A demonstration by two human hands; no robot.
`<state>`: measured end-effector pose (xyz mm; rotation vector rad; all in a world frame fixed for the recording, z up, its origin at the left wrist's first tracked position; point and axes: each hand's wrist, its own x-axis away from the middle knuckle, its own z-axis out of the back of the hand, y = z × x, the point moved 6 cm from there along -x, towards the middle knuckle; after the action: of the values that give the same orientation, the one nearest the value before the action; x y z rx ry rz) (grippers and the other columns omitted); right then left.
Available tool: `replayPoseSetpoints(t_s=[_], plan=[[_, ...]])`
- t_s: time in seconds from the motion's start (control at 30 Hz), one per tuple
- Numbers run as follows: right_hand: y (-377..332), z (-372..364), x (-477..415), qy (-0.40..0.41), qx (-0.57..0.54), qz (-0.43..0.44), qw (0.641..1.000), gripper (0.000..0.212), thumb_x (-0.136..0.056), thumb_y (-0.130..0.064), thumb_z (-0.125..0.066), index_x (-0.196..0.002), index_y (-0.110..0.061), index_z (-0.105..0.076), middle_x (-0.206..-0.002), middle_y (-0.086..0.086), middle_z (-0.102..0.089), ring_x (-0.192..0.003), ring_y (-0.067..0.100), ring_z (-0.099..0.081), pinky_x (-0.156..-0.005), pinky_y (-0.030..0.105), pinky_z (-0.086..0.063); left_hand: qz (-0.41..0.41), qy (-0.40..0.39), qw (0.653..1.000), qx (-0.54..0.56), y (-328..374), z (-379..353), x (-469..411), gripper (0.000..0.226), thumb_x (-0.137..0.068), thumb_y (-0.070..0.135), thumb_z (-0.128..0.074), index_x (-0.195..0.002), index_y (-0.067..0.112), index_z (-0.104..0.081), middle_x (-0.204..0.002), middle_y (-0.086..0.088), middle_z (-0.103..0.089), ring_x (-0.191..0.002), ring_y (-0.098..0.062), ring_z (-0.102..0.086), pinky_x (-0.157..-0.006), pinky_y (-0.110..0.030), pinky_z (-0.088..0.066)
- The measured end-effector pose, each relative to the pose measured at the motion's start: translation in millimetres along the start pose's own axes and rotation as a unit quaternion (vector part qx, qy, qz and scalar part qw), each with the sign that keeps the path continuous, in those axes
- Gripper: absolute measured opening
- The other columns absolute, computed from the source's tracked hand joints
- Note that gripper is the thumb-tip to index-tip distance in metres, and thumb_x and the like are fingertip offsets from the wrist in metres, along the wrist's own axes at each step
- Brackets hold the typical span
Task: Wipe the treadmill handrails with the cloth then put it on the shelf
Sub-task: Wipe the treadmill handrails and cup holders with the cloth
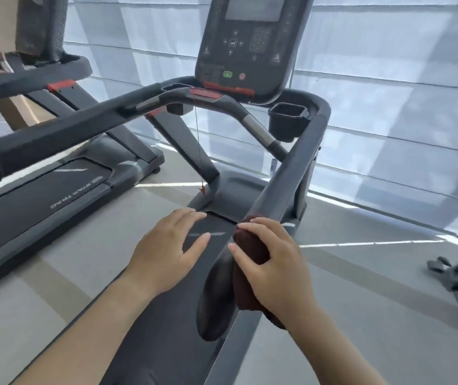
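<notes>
Lowest in the frame, my right grip (pixel 275 269) is curled round the dark brown cloth (pixel 250 252) and presses it onto the near end of the right handrail (pixel 286 184), lower centre-right. Just left of it, my left grip (pixel 166 245) hovers over the belt (pixel 150 329), fingers spread and holding nothing. Farther up, the left handrail (pixel 55 140) crosses middle left, and the console (pixel 250 45) stands top centre.
</notes>
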<state>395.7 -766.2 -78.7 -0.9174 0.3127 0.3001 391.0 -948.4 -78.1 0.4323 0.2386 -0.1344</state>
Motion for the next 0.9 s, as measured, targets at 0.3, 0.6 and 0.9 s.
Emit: replayPoseSetpoints(t_s=[0.3,0.6,0.9], plan=[[-21,4,-42,0.029,0.179,-0.181,0.967,0.032,-0.080,-0.046,-0.068,-0.108,-0.030,-0.065,-0.110,-0.007,-0.065,-0.104,0.016,-0.056,-0.087,0.027,-0.040,-0.165,-0.061,0.983,0.053,-7,7,-67,0.051,-0.085,0.050,-0.034,-0.129,0.028,-0.048,-0.138,0.011,-0.044,-0.129,-0.005,-0.034,-0.099,-0.021,-0.028],[-58,-26,-20,0.035,0.257,-0.361,0.896,0.063,-0.084,-0.058,-0.053,-0.139,-0.030,-0.039,-0.149,-0.005,-0.034,-0.135,0.022,-0.031,-0.107,0.045,-0.028,-0.290,-0.188,0.936,0.069,-15,72,-91,0.050,-0.086,0.045,-0.031,-0.129,0.027,-0.049,-0.138,0.011,-0.044,-0.128,-0.008,-0.039,-0.100,-0.023,-0.033],[-47,-43,-13,0.050,0.247,-0.436,0.864,0.061,-0.088,-0.050,-0.049,-0.143,-0.032,-0.029,-0.154,-0.002,-0.021,-0.135,0.029,-0.026,-0.103,0.054,-0.029,-0.345,-0.252,0.901,0.079,25,43,-134,0.034,-0.094,0.027,-0.043,-0.127,0.022,-0.052,-0.135,0.007,-0.048,-0.124,-0.013,-0.044,-0.100,-0.026,-0.034]])
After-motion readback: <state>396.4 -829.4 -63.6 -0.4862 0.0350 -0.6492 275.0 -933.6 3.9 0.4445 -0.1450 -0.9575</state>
